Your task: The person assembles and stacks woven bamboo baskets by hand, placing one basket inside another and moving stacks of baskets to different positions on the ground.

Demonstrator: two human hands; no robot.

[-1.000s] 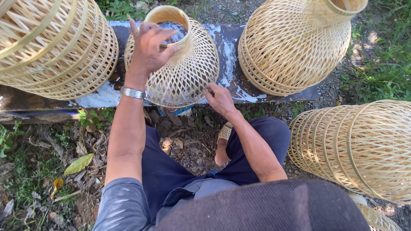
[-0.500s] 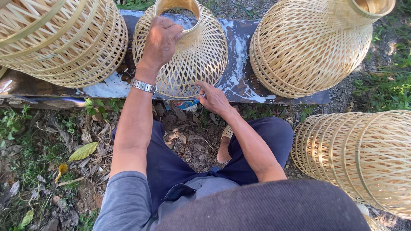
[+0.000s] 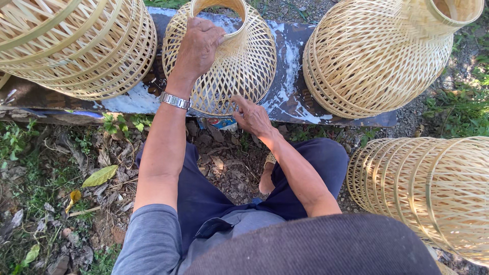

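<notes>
Two hands on lattice-woven bamboo basket (image 3: pixel 239 71); left hand (image 3: pixel 197 47) gripping neck, right hand (image 3: pixel 252 117) fingering rim

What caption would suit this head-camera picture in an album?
Left hand grips the neck of a woven bamboo basket on a dark board; right hand touches its lower rim.

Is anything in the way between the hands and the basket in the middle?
No. The left hand already grips the neck of the middle woven basket, and the right hand touches its lower edge.
</notes>
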